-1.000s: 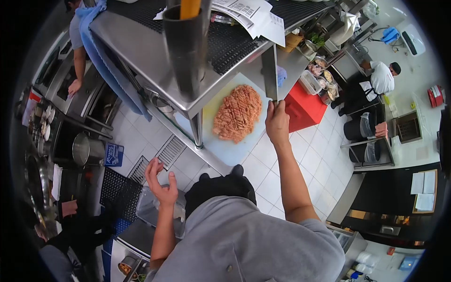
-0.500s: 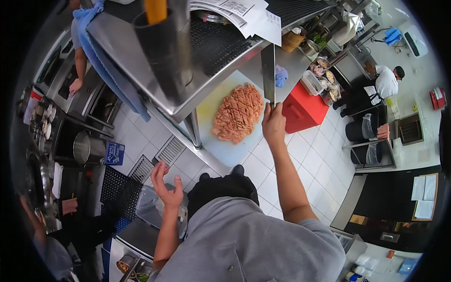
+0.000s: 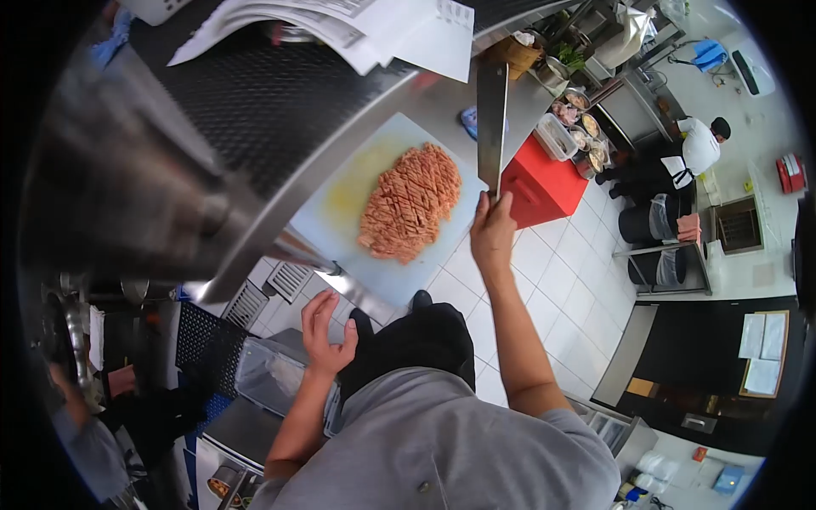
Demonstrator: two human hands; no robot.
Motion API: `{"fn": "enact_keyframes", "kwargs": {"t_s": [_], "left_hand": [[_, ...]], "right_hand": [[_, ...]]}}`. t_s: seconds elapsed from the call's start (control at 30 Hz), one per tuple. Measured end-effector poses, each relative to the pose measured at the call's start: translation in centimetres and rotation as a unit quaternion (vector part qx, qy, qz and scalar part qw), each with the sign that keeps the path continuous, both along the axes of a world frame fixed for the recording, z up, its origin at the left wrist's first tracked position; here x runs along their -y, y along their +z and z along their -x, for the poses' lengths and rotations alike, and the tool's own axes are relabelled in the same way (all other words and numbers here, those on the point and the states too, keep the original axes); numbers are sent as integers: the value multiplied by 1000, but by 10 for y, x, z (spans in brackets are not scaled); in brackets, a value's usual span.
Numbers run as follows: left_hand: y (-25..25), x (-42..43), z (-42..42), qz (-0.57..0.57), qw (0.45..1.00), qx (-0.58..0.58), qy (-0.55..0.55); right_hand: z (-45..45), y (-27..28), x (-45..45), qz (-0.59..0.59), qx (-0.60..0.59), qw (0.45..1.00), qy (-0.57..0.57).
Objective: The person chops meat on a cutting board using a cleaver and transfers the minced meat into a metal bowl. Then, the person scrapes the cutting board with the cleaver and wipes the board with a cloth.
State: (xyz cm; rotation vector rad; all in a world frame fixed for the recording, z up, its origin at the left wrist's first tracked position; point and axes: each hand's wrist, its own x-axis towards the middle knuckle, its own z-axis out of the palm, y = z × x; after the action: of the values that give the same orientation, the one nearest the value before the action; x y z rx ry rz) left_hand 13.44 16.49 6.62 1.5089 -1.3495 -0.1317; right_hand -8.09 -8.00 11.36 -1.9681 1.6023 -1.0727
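In my right hand (image 3: pixel 493 234) is the handle of a large wide-bladed knife (image 3: pixel 491 119), its blade pointing up and away from me. The blade is raised beside the cutting board (image 3: pixel 319 204), apart from the meat. A flat mound of minced meat (image 3: pixel 410 202), scored with crossing lines, lies on that pale board, where a yellowish stain shows on the left. My left hand (image 3: pixel 327 336) is empty, fingers apart and slightly curled, in front of the counter's near edge and touching nothing.
Above the board's far left runs a metal shelf (image 3: pixel 246 110) with papers (image 3: pixel 365 30) on it. A red box (image 3: pixel 544 187) stands right of the counter, near bowls of food. One co-worker (image 3: pixel 699 149) stands at the far right, another person (image 3: pixel 85 450) at lower left. A plastic bin (image 3: pixel 268 374) is by my left arm.
My view has shifted forward, so the shelf and its metal containers loom larger at left. The knife stays raised in my right hand. The meat looks unchanged.
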Motion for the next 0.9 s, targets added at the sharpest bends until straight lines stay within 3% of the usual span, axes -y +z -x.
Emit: {"fn": "enact_keyframes", "kwargs": {"t_s": [0.07,0.1,0.17,0.27,0.37,0.47,0.53,0.57,0.6,0.63,0.73,0.8,0.87,0.9], "left_hand": [[4,7,8,-9,999,35,-16],[7,10,14,-10,999,28,-22],[13,25,14,1,999,35,-6],[20,23,38,-20,995,85,54],[16,33,66,-28,987,-33,157],[26,45,96,-25,987,-5,160],[26,44,113,-27,985,15,170],[26,41,120,-17,985,-4,171],[24,39,125,-5,985,-26,171],[22,36,129,-1,984,-49,169],[17,21,127,-8,985,-70,155],[19,10,110,4,989,-65,135],[26,0,88,-15,991,39,123],[30,-7,76,-12,991,29,132]], "right_hand": [[7,-59,3,-78,-41,995,-49],[19,-97,4,-152,-174,972,-30],[27,-111,7,-157,-109,982,-7],[52,-88,29,-133,-81,986,56],[45,-22,36,-110,-36,989,91],[30,27,33,-86,32,986,140],[19,21,24,-65,79,981,165],[16,3,12,-112,55,978,167],[13,-17,3,-156,29,973,167],[11,-45,-3,-241,-136,946,171],[18,-82,3,-232,-164,932,226],[17,-64,16,-208,-178,938,211],[13,-22,14,-154,-153,948,232],[9,-4,6,-117,-88,960,239]]}}
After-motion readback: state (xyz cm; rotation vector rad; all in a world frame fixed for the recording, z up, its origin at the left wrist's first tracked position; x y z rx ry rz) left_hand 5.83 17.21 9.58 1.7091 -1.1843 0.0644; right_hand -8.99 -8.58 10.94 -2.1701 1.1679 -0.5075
